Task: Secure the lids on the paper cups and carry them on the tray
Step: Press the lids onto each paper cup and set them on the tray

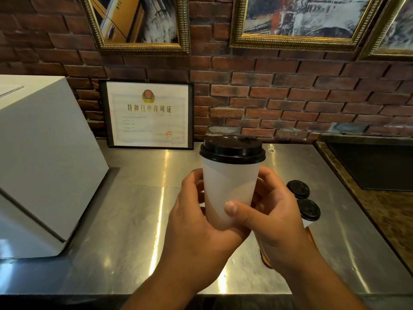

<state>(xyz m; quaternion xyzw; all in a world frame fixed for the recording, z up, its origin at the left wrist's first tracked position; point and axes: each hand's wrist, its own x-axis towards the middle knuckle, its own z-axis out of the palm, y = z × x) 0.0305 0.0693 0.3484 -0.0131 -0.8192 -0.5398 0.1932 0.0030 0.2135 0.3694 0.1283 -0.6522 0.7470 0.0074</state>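
Observation:
A white paper cup (230, 184) with a black lid (232, 149) on top is held up above the steel counter (134, 220). My left hand (196, 224) grips its lower left side and base. My right hand (272, 211) wraps its right side, thumb across the front. Behind my right hand stand two more white cups, each with a black lid (298, 189) (309, 209). They seem to sit on an orange-brown tray (266, 256), of which only an edge shows below my right wrist.
A large white box (44, 162) fills the counter's left side. A framed certificate (148, 114) leans on the brick wall behind. At the right, a brown stone top holds a dark recessed sink (375, 164). Gold-framed pictures hang above.

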